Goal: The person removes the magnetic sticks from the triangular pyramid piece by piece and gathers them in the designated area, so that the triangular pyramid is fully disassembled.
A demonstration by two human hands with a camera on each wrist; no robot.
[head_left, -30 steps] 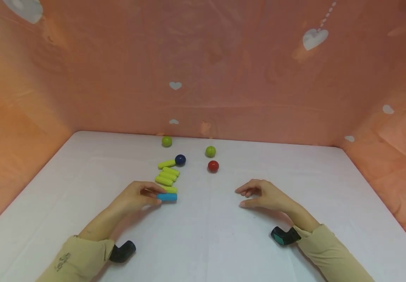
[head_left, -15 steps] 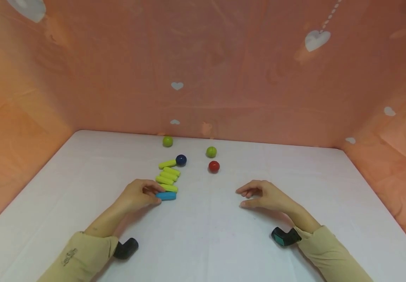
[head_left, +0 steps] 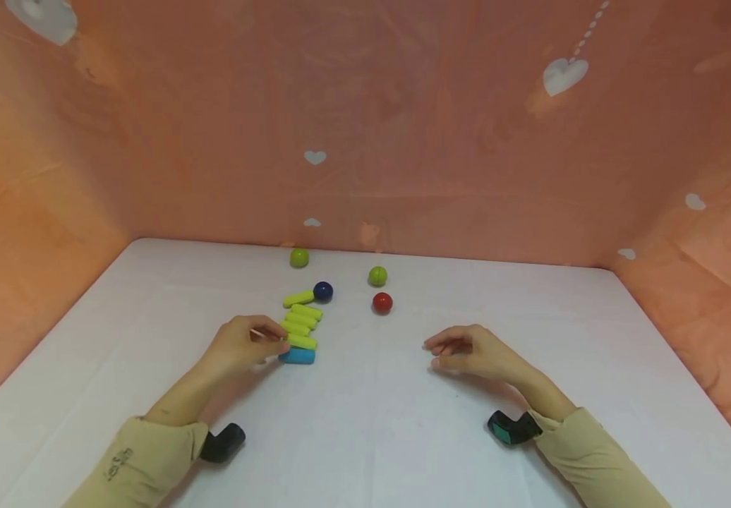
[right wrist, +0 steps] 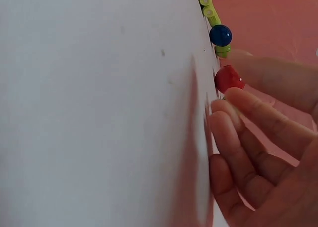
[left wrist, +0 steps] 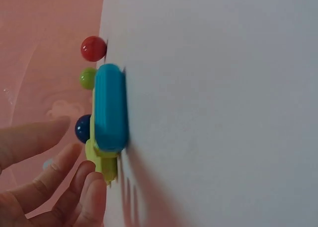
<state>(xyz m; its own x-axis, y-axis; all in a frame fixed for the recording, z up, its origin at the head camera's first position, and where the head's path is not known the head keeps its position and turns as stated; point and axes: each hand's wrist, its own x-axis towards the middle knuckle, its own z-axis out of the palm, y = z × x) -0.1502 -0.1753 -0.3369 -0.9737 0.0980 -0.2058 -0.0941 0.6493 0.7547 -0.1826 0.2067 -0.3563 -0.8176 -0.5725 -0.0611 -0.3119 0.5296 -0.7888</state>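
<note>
A blue rod (head_left: pixel 298 356) lies on the white table at the near end of a column of several yellow-green rods (head_left: pixel 303 342). My left hand (head_left: pixel 241 346) is just left of the blue rod. In the left wrist view, its thumb and fingers are apart with nothing between them, beside the blue rod (left wrist: pixel 111 108). In the head view the fingertips overlap the rods' left ends. My right hand (head_left: pixel 476 353) rests over the table to the right, fingers loosely bent and holding nothing. Nearest to it is a red ball (head_left: pixel 382 303), farther back.
A dark blue ball (head_left: pixel 323 291) touches or nearly touches the farthest yellow-green rod. Two green balls (head_left: pixel 299 257) stand toward the back edge, one farther right (head_left: pixel 377 276). An orange cloth with white hearts (head_left: pixel 365 141) rises behind and beside the table.
My left hand has let go of the blue rod and drawn slightly up and left. The rod lies against the nearest yellow-green rod. My right hand has hardly moved.
</note>
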